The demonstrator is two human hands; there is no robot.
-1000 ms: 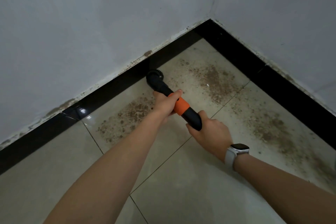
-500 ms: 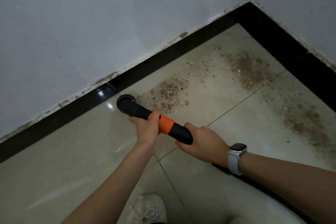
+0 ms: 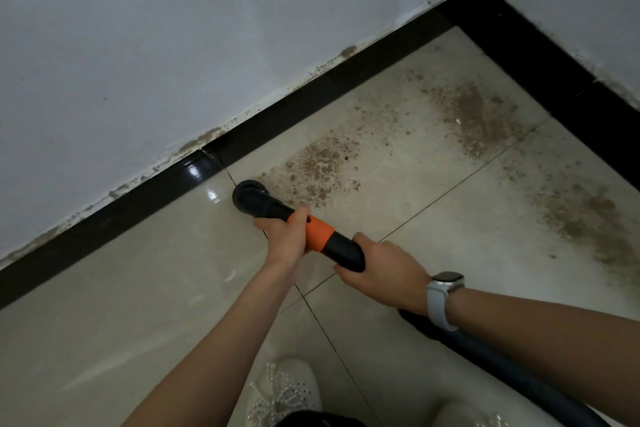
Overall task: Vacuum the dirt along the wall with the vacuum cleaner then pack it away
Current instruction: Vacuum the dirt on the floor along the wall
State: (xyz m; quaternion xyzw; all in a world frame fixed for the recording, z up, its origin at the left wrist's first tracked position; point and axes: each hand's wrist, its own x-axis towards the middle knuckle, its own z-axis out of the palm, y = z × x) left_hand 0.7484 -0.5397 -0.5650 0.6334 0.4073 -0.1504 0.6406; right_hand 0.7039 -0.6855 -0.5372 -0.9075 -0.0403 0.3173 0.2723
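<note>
— Both hands? 
— Left hand (image 3: 285, 236) is gripping the vacuum wand (image 3: 313, 234) at its orange collar; right hand (image 3: 382, 270) is clutching the rear.
— Brush head (image 3: 248, 196)? 
— Sitting mid-frame at the edge of the dirt (image 3: 318, 168), near the black skirting (image 3: 277, 121).

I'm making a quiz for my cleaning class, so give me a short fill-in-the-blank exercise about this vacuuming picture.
1. Both hands grip the vacuum wand, the left hand at its collar, whose colour is ____.
2. The watch sits on the ____ wrist.
3. The brush head rests on the floor beside the ____ baseboard.
4. Brown dirt lies to the ____ of the brush head.

Missing words: orange; right; black; right
</note>
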